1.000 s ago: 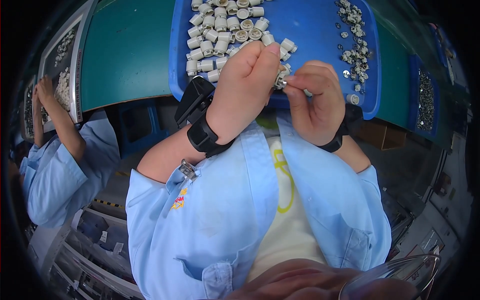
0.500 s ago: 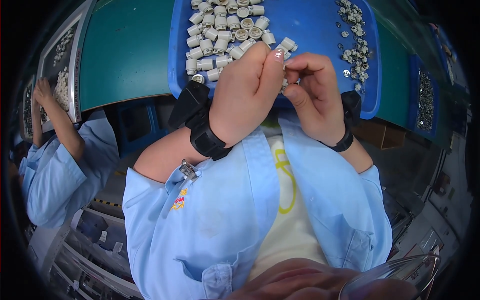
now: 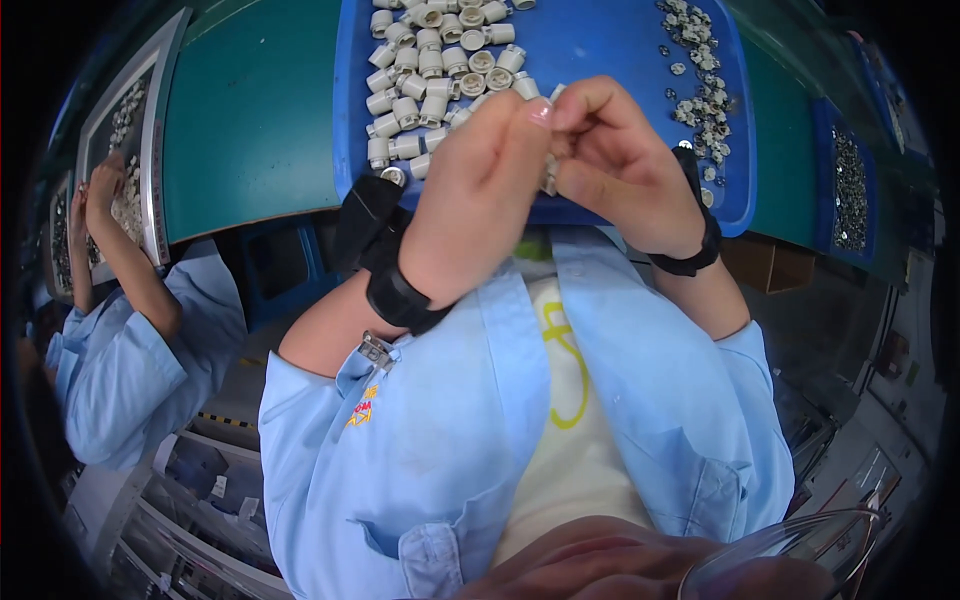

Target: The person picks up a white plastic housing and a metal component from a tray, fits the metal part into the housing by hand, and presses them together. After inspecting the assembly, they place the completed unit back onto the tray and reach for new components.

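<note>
My left hand [image 3: 475, 180] is closed, its back toward me, over the near part of a blue tray [image 3: 590, 60]. My right hand [image 3: 635, 180] meets it there, with thumb and fingers pinched at the left hand's fingertips. A small white part [image 3: 549, 177] shows between the two hands; its shape is mostly hidden by the fingers. Beyond and left of my hands lie many white cylindrical sockets [image 3: 430, 62], some on their sides, some with the open end up. Along the tray's right side small white-and-metal pieces [image 3: 702, 110] are scattered.
The tray stands on a green table [image 3: 250, 120]. At the right is another blue tray [image 3: 850, 195] of small metal parts, with a cardboard box [image 3: 775, 266] below the table edge. A co-worker's hands [image 3: 100, 190] reach into a metal-framed tray [image 3: 155, 130] at the left.
Both hands have shifted slightly left, still together, with the right fingers raised a little. The tray sits slightly higher and further left in view. The co-worker's hand has moved further into its tray.
</note>
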`<state>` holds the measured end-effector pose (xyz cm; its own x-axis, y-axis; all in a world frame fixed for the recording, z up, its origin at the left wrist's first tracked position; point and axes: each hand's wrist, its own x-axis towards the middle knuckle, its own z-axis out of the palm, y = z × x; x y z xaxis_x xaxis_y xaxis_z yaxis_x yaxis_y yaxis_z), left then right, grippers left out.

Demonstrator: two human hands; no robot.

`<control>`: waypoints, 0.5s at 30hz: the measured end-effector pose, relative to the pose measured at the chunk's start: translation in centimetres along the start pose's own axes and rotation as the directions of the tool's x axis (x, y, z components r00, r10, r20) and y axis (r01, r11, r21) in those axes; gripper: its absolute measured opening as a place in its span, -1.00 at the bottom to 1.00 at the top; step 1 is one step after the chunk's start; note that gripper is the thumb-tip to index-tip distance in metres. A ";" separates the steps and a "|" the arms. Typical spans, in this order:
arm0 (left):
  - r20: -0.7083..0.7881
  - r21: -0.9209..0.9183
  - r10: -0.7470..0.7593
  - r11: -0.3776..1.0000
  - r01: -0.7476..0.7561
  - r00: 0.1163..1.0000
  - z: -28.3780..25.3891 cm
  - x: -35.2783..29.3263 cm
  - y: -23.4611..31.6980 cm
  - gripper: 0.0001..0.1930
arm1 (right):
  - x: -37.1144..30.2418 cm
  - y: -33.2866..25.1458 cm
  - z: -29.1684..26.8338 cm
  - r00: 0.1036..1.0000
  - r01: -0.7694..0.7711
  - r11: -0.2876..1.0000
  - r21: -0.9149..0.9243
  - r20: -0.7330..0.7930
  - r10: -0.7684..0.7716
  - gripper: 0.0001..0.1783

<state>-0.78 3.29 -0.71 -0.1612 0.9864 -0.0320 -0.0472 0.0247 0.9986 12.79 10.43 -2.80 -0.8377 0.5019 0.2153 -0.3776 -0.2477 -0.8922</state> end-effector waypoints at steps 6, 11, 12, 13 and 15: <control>0.119 -0.200 -0.343 0.911 0.361 0.932 -0.9 0.4 0.8 -0.71 | -0.6 -1.1 0.3 0.984 -0.124 0.992 0.035 -0.125 0.128 -0.75; 0.119 -0.290 -0.296 0.902 0.318 0.948 -1.3 1.0 0.3 -0.69 | -0.2 -2.0 0.9 0.984 -0.047 0.962 -0.269 -0.180 -0.002 -0.77; 0.101 -0.267 -0.281 0.916 0.298 0.954 -1.1 0.9 0.4 -0.69 | -0.2 -2.2 0.7 0.985 -0.023 0.851 -0.525 -0.156 -0.070 -0.77; 0.083 -0.244 -0.266 0.929 0.278 0.960 -0.9 0.8 0.5 -0.68 | -0.2 -2.4 0.6 0.985 0.002 0.674 -0.739 -0.114 -0.128 -0.76; 0.074 -0.212 -0.226 0.948 0.237 0.971 -1.0 1.2 0.8 -0.68 | 0.6 -3.4 0.0 0.987 0.024 0.609 -0.793 -0.079 -0.141 -0.75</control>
<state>-2.02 4.38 0.03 -0.0725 0.9646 -0.2534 -0.2918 0.2225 0.9303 13.57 11.61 0.31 -0.7424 0.5955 0.3070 0.0626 0.5178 -0.8532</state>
